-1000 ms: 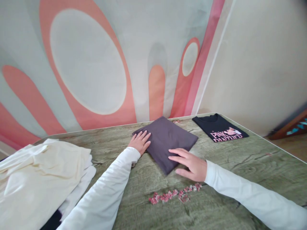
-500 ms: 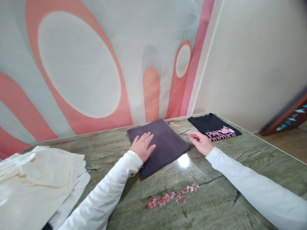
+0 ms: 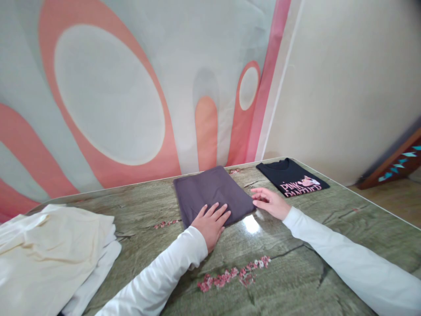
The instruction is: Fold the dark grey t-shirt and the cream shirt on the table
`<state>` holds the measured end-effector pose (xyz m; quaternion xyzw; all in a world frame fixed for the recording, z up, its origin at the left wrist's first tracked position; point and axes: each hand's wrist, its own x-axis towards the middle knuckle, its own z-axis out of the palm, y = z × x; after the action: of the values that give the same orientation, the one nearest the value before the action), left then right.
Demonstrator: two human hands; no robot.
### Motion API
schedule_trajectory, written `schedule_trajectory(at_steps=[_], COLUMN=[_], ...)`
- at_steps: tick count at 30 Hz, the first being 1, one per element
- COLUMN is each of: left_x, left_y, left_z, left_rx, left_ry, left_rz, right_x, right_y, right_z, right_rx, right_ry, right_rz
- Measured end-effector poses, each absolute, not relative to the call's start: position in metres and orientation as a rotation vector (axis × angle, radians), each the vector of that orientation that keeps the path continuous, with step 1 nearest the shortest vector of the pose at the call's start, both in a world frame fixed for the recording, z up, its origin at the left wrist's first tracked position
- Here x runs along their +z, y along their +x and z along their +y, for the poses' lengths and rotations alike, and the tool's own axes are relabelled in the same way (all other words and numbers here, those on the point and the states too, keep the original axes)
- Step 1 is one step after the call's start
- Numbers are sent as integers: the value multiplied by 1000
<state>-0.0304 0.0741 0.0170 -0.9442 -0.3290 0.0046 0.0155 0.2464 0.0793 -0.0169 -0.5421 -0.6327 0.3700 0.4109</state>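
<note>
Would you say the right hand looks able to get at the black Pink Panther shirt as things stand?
Probably yes: the black Pink Panther shirt lies beyond the right hand, only tabletop shows between them, and the folded purple garment sits outside that gap.

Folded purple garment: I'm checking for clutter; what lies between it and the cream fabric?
Head view: wood-grain tabletop with pink blossoms, apparently printed, lies there.

The single head-worn view looks forward and down from close above the table (image 3: 279,281) toward the patterned wall (image 3: 141,87).
</note>
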Motion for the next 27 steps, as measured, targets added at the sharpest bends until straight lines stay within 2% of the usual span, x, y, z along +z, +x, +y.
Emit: schedule_trajectory(at_steps=[5, 12, 27], left_x=[33, 17, 7], left_y=[-46, -15, -9], left_z=[78, 66, 64], left_rx=[217, -223, -257], left_ry=[-2962, -2918, -2887], left_rz=[-1069, -994, -935], right_x=[-13, -15, -11], right_y=[235, 233, 223], right_z=[71, 69, 72], right_rx=[987, 938, 1041], right_ry=[-1254, -1126, -1046], right_rz=[-1729, -1875, -1893])
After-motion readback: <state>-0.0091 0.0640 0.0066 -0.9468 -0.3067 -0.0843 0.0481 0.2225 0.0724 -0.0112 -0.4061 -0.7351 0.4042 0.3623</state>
